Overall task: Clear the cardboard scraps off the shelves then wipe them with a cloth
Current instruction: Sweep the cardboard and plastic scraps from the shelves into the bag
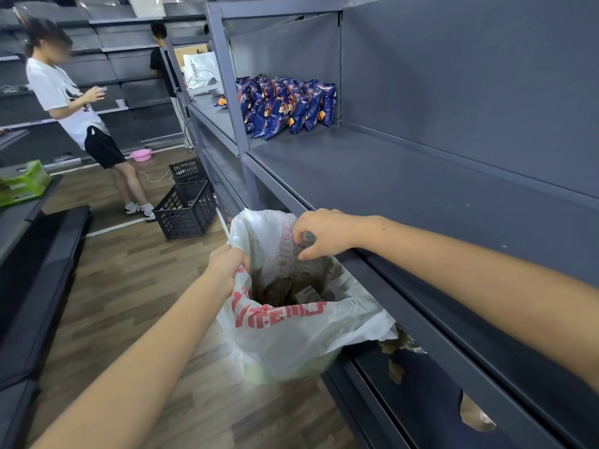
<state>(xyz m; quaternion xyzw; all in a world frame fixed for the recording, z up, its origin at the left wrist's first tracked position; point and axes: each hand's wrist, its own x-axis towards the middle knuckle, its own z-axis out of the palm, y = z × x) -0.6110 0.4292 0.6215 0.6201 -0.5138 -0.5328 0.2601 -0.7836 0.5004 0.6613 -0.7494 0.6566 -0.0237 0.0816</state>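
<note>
Your left hand [227, 264], at centre-left of the frame, has its fingers clamped around the near rim of a white plastic bag [291, 338] with red print; your right hand [324, 234], just above and to the right, has its fingers curled, with thumb and forefinger close together, apparently pinching the bag's far rim; between them the bag's mouth is held open, hanging just beside the front edge of the grey shelving. Brown collected scraps [278, 288] lie inside the bag.

The cardboard scraps [396, 371] left to clear lie on the lower shelf [421, 400], below and to the right of your right hand, tucked under the edge of the shelf above; they trail in a loose line along the shelf's front, from just beside the bag toward the lower right corner, where the largest scrap [476, 416] sits. Your right hand is the nearer one; your left is on the bag's far side from them. The likely next reach goes down and rightward under the shelf lip, while the left hand keeps the bag open.

The middle shelf [389, 183] on the right looks bare near you; blue snack packets [285, 108] stand on it further back at upper centre. No cloth is visible.
</note>
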